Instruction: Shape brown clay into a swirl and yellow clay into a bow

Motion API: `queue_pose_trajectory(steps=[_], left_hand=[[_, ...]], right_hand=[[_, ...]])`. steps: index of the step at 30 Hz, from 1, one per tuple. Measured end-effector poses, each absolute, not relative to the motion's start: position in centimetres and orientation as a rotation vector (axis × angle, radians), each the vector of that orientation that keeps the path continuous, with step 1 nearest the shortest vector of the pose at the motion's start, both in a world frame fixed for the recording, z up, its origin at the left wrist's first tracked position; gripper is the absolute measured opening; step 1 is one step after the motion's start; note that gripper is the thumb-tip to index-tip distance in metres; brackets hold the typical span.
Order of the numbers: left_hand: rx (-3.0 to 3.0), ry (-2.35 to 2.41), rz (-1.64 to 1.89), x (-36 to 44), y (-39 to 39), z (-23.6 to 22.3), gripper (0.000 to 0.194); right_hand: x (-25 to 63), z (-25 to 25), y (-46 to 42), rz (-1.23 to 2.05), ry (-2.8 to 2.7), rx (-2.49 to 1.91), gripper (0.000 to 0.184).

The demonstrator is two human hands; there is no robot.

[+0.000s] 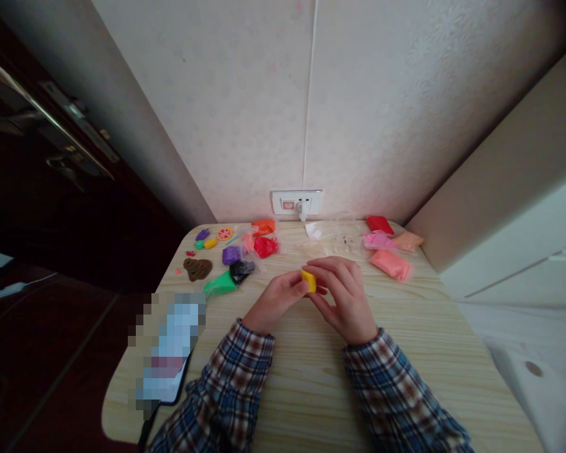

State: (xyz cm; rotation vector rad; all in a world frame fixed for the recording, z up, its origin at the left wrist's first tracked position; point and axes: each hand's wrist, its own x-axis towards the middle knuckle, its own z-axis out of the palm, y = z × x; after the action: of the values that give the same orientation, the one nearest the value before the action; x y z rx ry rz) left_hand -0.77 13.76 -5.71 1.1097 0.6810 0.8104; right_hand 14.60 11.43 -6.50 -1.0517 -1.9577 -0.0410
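Note:
A small yellow piece of modelling clay [309, 281] is held up above the middle of the table. My left hand [278, 298] pinches it between thumb and fingers from the left. From the right, my right hand [340, 293] has its fingers curled against the same piece, fingertips on its top and right side. Left of my hands lie a green clay packet [221, 284], a black clay packet [242, 270] and a purple one [231, 255]. Brown coiled clay [197, 269] sits farther left, near small shaped pieces such as a round red-and-yellow fruit slice [225, 234].
A pixelated phone-like device [172, 346] with a cable lies on the table's left side. Red [266, 246] and orange [263, 226] packets lie at the back; pink [380, 240] and coral [390, 265] ones at right. A wall socket [297, 203] with a plug is behind the wooden table [311, 390].

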Motion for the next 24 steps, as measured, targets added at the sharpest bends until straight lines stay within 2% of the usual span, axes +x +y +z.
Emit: queue_pose_trajectory(steps=[5,12,18,24], left_hand=[[1.099,0.736,0.850,-0.85,13.91,-5.78,0.031],[1.058,0.651,0.825,-0.85,13.80,-5.79,0.046],[1.034,0.709,0.850,-0.92,13.92,-5.77,0.032],[0.959,0.641,0.841,-0.79,13.90,-6.10,0.041]], right_hand=[[14.53,-6.50,11.42,-0.055,-1.984,-1.051,0.030],[14.68,-6.27,11.29,-0.061,-1.949,-1.045,0.028],[14.44,-6.21,11.29,-0.064,-1.941,-1.041,0.030],[14.54,-6.11,11.12,-0.096,-1.930,-1.041,0.028]])
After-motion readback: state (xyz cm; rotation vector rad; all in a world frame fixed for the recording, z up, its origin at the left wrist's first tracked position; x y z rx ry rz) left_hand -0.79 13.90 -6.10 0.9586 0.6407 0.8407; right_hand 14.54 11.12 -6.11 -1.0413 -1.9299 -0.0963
